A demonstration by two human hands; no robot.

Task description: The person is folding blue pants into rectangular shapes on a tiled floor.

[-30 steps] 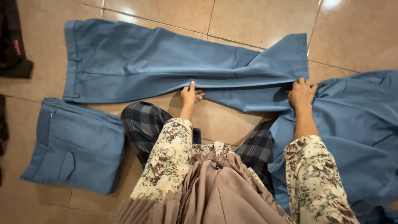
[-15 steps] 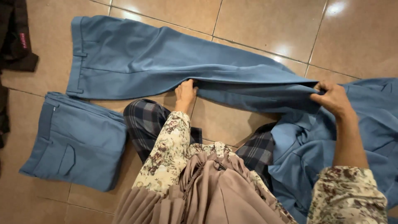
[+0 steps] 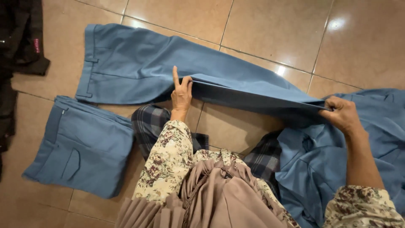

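— On the tiled floor (image 3: 261, 29), where do the blue trousers (image 3: 139, 67) lie from the person's hands?

— Spread flat just ahead of the knees, long axis running sideways: waistband out beyond the left hand (image 3: 182, 93), leg end over by the right hand (image 3: 344, 115). The left hand rests about midway along the trousers, at their near edge; the right hand is at the hem end.

— Which hand actually has hold of the cloth?

— The right. Its fingers (image 3: 333, 103) are curled closed on the hem, and the leg rises off the floor from the left hand toward that grip. The left hand grips nothing: its fingers (image 3: 175, 76) are loosely spread, index pointing away from the body, fingertips pressing down on the trousers where the lifted part begins.

— What else lies around the trousers?

— Nearer than the waistband end, a folded blue pair (image 3: 80, 147) sits apart from it. Past the hem end, under the right forearm, a rumpled blue garment (image 3: 379, 139). Beyond the waistband, at the frame's edge, dark clothing (image 3: 21, 38).
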